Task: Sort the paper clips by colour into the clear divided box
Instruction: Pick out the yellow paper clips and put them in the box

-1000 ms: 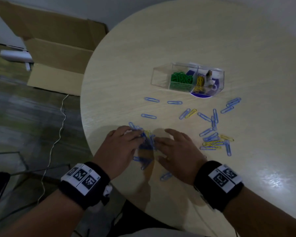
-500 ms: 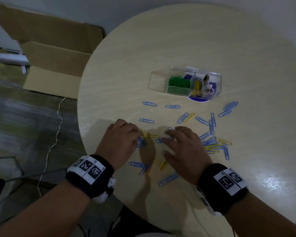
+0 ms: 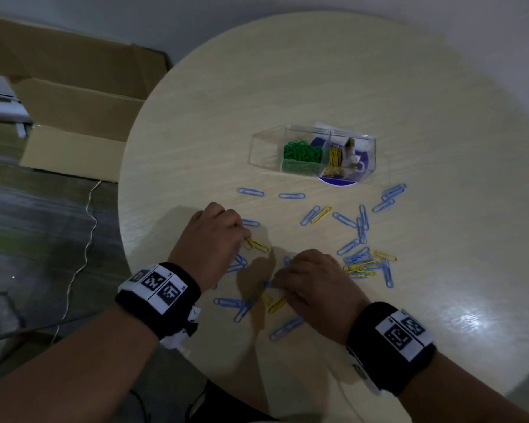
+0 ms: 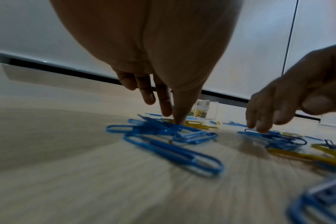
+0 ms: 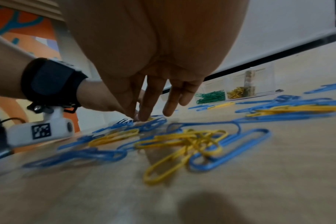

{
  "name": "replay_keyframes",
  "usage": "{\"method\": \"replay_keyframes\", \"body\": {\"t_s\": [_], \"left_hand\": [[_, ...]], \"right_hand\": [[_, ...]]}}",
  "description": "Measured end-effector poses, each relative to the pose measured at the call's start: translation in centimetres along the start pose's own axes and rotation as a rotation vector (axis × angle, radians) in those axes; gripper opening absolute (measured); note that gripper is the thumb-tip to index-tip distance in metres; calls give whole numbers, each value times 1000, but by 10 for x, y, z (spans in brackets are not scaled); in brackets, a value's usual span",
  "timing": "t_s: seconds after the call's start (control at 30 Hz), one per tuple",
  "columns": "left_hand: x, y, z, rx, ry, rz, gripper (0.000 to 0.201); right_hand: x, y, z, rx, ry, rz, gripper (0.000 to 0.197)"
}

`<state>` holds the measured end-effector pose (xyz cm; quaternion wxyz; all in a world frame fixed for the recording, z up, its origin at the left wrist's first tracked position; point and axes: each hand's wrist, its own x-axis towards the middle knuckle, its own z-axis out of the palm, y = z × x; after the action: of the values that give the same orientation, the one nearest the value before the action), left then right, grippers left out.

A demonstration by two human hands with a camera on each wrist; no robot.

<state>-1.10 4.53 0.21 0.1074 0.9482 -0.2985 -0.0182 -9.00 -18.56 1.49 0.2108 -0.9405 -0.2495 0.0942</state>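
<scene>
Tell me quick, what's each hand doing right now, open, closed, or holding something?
Left hand: open, straight fingertips pressing on yellow paper clips on the table.
Right hand: open, fingertips touching blue paper clips; no grip visible.

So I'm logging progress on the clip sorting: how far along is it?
Roughly a third. Done: green clips fill one compartment of the clear box, and some yellow clips another. In hand: left hand and right hand work the near pile with fingertips. Left: all blue clips and several loose yellow clips; one compartment looks empty.
</scene>
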Motion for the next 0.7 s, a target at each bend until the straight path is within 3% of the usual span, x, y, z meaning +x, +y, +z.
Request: {"method": "replay_keyframes", "body": {"t_s": [0.07,0.17,0.23,0.43,0.57,0.7], "left_hand": [[3,0,-3,39,-29,2,9],[6,0,-9,-1,-43,7,5],[7,4,-13,-94,-35,-8,4],[15,15,-1,-121,-108,23,22],[20,20,-6,-79,-190,-30,9],[25,23,-9,-91,-310,-84,6]], "right_hand": [[5,12,-6,18,63,16,19],[18,49,-23,-1,246,241,24],[27,72,-36,-38,272,365,25],[60,101,-43,-144,-8,457,26],[64,108,-37,-196,-71,504,42],[58,94,-46,-83,-106,516,19]]}}
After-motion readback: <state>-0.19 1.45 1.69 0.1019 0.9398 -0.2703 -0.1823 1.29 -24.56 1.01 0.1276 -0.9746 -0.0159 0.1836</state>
